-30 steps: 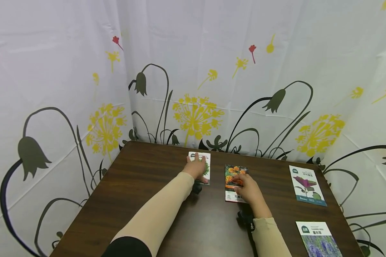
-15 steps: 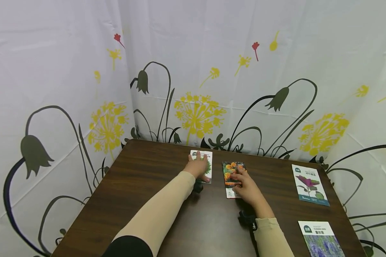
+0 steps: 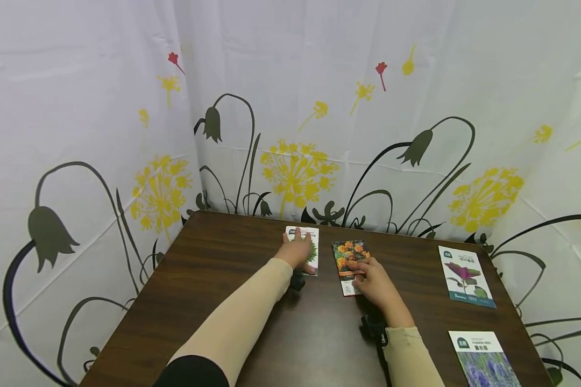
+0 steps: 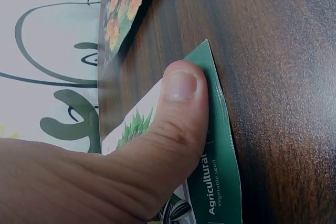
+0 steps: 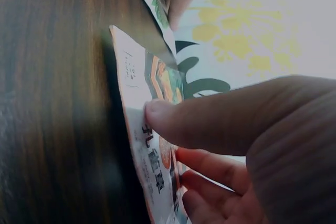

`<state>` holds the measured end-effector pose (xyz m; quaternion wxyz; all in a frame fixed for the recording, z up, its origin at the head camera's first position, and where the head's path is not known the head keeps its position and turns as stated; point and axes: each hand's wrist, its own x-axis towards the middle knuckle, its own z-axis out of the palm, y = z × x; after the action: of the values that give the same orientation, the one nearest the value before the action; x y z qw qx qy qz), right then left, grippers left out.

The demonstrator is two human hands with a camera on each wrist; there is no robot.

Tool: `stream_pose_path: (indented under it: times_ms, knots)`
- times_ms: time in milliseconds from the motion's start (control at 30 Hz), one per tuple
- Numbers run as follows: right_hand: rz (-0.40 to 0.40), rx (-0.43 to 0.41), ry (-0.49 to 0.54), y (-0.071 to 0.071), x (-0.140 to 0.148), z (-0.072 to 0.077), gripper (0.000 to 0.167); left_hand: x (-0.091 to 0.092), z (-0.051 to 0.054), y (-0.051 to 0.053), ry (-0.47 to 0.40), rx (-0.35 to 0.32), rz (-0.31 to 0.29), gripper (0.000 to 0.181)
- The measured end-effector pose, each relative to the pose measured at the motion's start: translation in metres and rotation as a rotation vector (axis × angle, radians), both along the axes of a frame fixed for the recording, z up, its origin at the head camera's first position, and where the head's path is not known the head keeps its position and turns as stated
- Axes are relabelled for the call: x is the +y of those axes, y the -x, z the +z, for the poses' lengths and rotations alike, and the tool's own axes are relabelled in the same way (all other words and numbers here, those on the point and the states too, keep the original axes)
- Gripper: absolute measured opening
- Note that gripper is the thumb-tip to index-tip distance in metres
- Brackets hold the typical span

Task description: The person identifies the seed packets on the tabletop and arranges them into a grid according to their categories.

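Observation:
My left hand (image 3: 296, 252) rests with spread fingers on a white and green vegetable seed packet (image 3: 312, 234) near the table's far edge. In the left wrist view, its thumb (image 4: 181, 90) presses on the packet's dark green band. Right of it, my right hand (image 3: 377, 285) touches an orange-flowered seed packet (image 3: 341, 259) from above. The right wrist view shows thumb and fingertips against this packet's printed face (image 5: 134, 114), its near edge casting a dark shadow. The fingers cover part of the flower picture. The two packets lie side by side, slightly apart.
On the right of the brown wooden table (image 3: 213, 269) lie a purple-flower seed packet (image 3: 466, 277) and, nearer, a lavender-coloured flower packet (image 3: 484, 357). A white flower-printed curtain (image 3: 281, 70) hangs directly behind the table.
My right hand has slid the orange-flowered packet a little away and leftward, turning it slightly. The left hand stays on its packet. The head view has shifted a little.

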<state>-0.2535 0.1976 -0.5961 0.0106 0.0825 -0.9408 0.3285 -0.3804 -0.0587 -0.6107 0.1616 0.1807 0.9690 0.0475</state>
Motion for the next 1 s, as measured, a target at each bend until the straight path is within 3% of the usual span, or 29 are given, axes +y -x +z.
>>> stream_pose_path:
  times_ms: [33,233,400,467,633,700,867,1000]
  knots:
    - [0.012,-0.004,0.001,0.0,0.0,0.0,0.037,0.0,-0.006,0.006,-0.005,-0.017,-0.001,0.143]
    - [0.06,-0.049,0.008,-0.001,-0.001,0.002,0.038,-0.001,-0.018,0.018,-0.007,-0.067,0.011,0.146]
    - [0.068,-0.026,0.014,-0.003,-0.003,0.005,0.028,0.0,-0.016,0.013,-0.009,-0.041,0.021,0.141]
    - [0.078,-0.026,0.006,-0.002,-0.004,0.006,0.03,-0.001,-0.007,0.005,-0.004,-0.023,0.023,0.139]
    - [0.093,-0.026,-0.037,-0.001,-0.006,0.005,0.041,-0.002,-0.002,0.0,-0.03,-0.017,0.029,0.141]
    - [0.087,-0.021,-0.04,-0.001,-0.006,0.004,0.043,-0.002,-0.005,0.004,-0.041,-0.027,0.027,0.142]
    - [0.072,-0.024,-0.018,-0.002,-0.007,0.0,0.046,0.0,0.008,-0.002,-0.049,-0.041,0.03,0.139]
    - [0.085,-0.041,-0.014,-0.001,-0.007,-0.003,0.05,0.002,0.037,-0.021,-0.026,-0.056,0.028,0.131]
